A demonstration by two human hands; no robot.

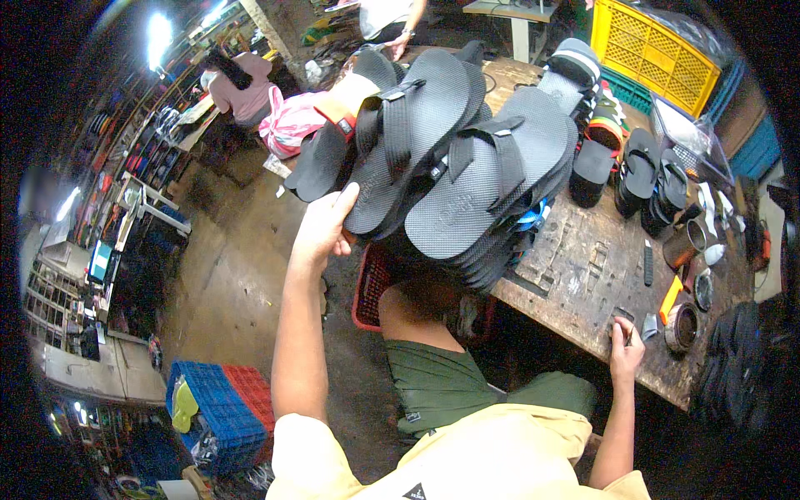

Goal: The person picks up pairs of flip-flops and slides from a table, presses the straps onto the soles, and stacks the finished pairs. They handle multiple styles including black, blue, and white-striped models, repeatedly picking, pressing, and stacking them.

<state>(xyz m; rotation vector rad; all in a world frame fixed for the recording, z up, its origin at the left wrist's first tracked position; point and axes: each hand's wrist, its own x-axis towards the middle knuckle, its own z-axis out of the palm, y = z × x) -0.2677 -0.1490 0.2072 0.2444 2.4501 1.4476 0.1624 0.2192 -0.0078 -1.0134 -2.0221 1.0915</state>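
Note:
My left hand is closed on the heel end of a black strapped sandal, thumb on its textured footbed. That sandal lies tilted at the left of a tall pile of black sandals. Beside it another black sandal tops a stack of the same kind at the table's near edge. Over the front right of the worn wooden table, my right hand is closed in a pinch. A small dark thing shows at its fingertips, too small to name.
Right of my right hand lie an orange-yellow cutter, a tape roll and a dark file-like strip. More sandals and a yellow crate stand farther back. Blue and red crates sit on the floor. Two other people are beyond.

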